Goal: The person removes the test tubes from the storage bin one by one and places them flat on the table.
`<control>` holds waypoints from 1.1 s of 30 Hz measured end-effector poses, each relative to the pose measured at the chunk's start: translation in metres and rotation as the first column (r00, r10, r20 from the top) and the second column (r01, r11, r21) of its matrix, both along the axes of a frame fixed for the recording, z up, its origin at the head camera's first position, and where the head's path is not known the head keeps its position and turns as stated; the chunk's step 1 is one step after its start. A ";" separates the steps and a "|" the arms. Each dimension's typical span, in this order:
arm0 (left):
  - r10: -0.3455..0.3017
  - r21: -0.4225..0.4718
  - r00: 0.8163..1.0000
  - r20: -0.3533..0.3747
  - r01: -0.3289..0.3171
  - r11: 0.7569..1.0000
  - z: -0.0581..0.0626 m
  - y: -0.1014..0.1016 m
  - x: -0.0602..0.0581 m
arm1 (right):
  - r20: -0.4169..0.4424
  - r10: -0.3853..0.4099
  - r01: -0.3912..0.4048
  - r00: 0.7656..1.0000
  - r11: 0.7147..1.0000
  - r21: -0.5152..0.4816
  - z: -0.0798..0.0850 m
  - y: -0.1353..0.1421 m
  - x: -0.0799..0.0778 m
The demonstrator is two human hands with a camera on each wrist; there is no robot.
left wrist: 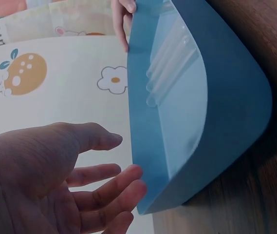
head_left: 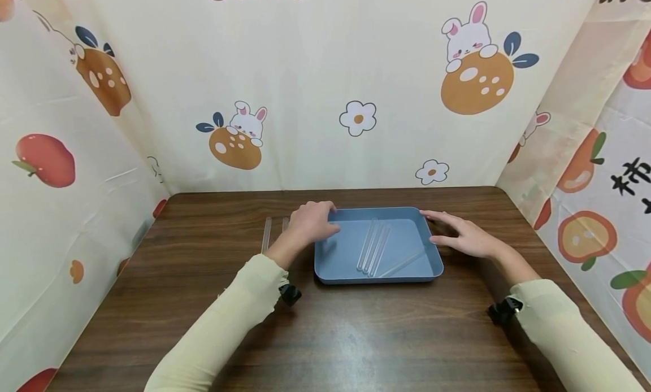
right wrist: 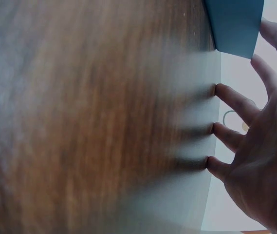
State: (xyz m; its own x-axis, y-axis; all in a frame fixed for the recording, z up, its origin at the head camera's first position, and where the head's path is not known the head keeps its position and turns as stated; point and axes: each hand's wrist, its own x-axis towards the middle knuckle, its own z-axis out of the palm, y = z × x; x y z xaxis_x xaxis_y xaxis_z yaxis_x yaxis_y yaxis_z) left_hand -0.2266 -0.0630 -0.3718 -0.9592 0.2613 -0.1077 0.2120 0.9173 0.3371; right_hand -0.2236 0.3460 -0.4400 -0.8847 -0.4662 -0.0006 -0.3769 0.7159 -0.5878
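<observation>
A shallow blue tray lies on the wooden table, holding several clear test tubes. Most of them lie side by side, and one tube slants apart toward the right wall. My left hand hovers at the tray's left rim, fingers loosely bent and the thumb apart; nothing is in its grasp in the left wrist view. At the right wall, my right hand is spread, with thumb and index finger against the tray. In the right wrist view its other fingers reach down to the tabletop.
Left of the tray, two more clear tubes lie on the table: one tube in full view, the other tube partly behind my left hand. Printed cloth hangs behind the table and along both sides.
</observation>
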 end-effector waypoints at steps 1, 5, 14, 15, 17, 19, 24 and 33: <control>0.001 -0.002 1.000 -0.003 -0.001 1.000 0.000 0.002 0.000 | -0.002 0.001 -0.001 1.000 1.000 0.000 0.000 0.000 0.000; -0.008 -0.008 1.000 -0.005 0.008 1.000 0.000 0.010 0.000 | -0.002 0.001 -0.001 1.000 1.000 -0.001 0.000 0.000 0.000; -0.038 -0.011 0.999 -0.010 0.038 0.999 0.001 0.025 0.002 | 0.003 0.005 -0.005 1.000 1.000 -0.011 -0.002 0.001 -0.002; -0.040 -0.014 0.999 -0.012 0.040 0.999 0.002 0.027 0.002 | 0.001 0.005 -0.005 1.000 1.000 -0.012 -0.003 0.001 -0.002; -0.042 -0.016 0.999 -0.012 0.042 0.999 0.002 0.030 0.002 | -0.005 0.002 -0.003 1.000 1.000 -0.007 -0.003 0.000 -0.001; -0.047 -0.015 0.999 -0.007 0.047 0.999 0.002 0.032 0.002 | -0.010 0.000 0.000 1.000 1.000 -0.003 -0.002 -0.001 -0.001; -0.060 -0.010 0.998 0.004 0.060 0.998 0.002 0.039 0.002 | -0.005 -0.001 0.001 1.000 1.000 0.001 0.000 -0.002 0.000; -0.103 -0.027 0.994 0.035 0.104 0.994 0.002 0.049 -0.001 | 0.005 -0.008 0.008 1.000 1.000 0.000 -0.003 0.001 -0.002</control>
State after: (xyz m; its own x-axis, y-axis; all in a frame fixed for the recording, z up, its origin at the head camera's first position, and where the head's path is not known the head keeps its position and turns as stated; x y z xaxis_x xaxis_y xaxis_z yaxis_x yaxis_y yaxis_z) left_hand -0.2281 -0.0141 -0.3699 -0.9232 0.3548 -0.1480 0.2950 0.9007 0.3189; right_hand -0.2253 0.3468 -0.4429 -0.8885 -0.4588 -0.0046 -0.3681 0.7188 -0.5897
